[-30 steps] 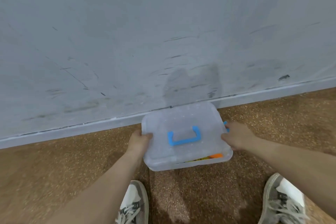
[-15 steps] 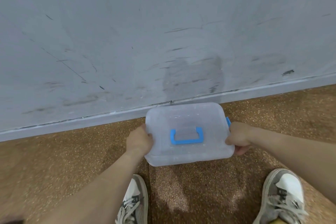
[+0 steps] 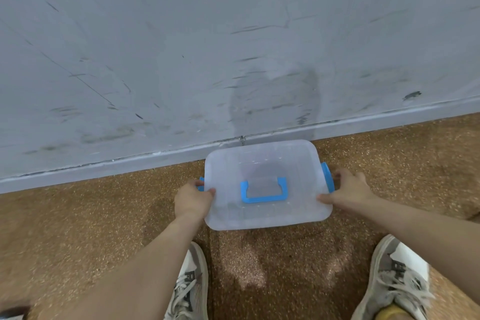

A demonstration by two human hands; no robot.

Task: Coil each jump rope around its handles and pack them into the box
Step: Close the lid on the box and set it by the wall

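A small dark shape [image 3: 13,310] is cut off at the bottom-left corner of the view and too blurred to identify. The brown speckled floor [image 3: 78,228] meets a pale grey skirting strip [image 3: 104,169] under a scuffed grey wall [image 3: 181,60]. The left hand [image 3: 192,199] grips the left end of the translucent plastic box [image 3: 259,218]. Its thumb lies on the lid and its fingers curl down over the blue left side latch [image 3: 200,186], hiding most of it. Below it is a grey laced left sneaker [image 3: 191,286]; the dark lettering on its tongue is unreadable.

The box sits between the two hands, close to the skirting at the floor's far edge. Whether it rests on the floor cannot be told. Its lid is on, with a blue U-shaped carry handle [image 3: 262,199] lying flat. The cloudy plastic hides the contents, and no label shows.

The right hand [image 3: 348,189] holds the box's right end, thumb on the lid edge and bent fingers at the blue right side latch [image 3: 326,176]. The grey right sneaker [image 3: 397,280] also bears unreadable lettering, with a yellow sock [image 3: 389,313] cut off at the bottom edge.
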